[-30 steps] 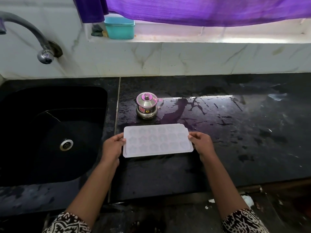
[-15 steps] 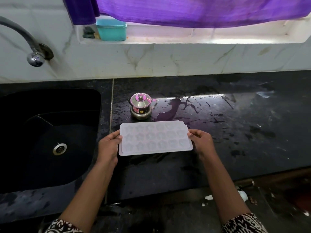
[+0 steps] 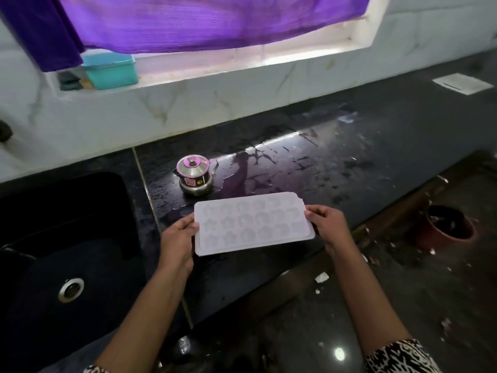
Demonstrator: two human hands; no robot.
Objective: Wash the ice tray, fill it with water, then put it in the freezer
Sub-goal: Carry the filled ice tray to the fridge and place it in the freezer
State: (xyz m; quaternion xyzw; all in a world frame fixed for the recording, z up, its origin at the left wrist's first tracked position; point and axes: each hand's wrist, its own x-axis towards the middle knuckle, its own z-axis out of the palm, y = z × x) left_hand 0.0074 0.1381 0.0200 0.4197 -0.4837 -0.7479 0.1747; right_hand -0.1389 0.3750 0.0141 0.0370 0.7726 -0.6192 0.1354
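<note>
Head view: one wide look down at a kitchen corner, both hands out in front.
Ice tray: the white translucent plastic ice tray [image 3: 252, 223] with star-shaped pockets is at dead centre, held flat-side-up over the front part of the tabletop. Its right end sits a little higher in the picture. I cannot tell whether its underside touches the surface.
Left hand: the left hand [image 3: 177, 242] is clamped on the tray's short end at 9 o'clock, thumb on the top rim and fingers tucked under.
Right hand: the right hand [image 3: 329, 224] pinches the opposite short end at 3 o'clock, thumb on top and fingers curled beneath.
Tabletop: the glossy black stone tabletop [image 3: 376, 168] is wet, with streaks and puddles catching the window light.
Steel pot: a small shiny steel lidded pot [image 3: 195, 175] stands near the tray at its 11 o'clock, not touching it.
Sink: the black sink [image 3: 67, 211] lies at the tray's 9 o'clock, its round metal drain [image 3: 70, 289] showing.
Window ledge: a teal plastic box [image 3: 110, 70] sits at 11 o'clock, under a hanging purple curtain [image 3: 201, 22].
Floor: a brown round bucket [image 3: 446, 228] stands on the floor at the tray's 3 o'clock.
Far corner: a white sheet [image 3: 464, 83] lies on the tabletop at 2 o'clock.
</note>
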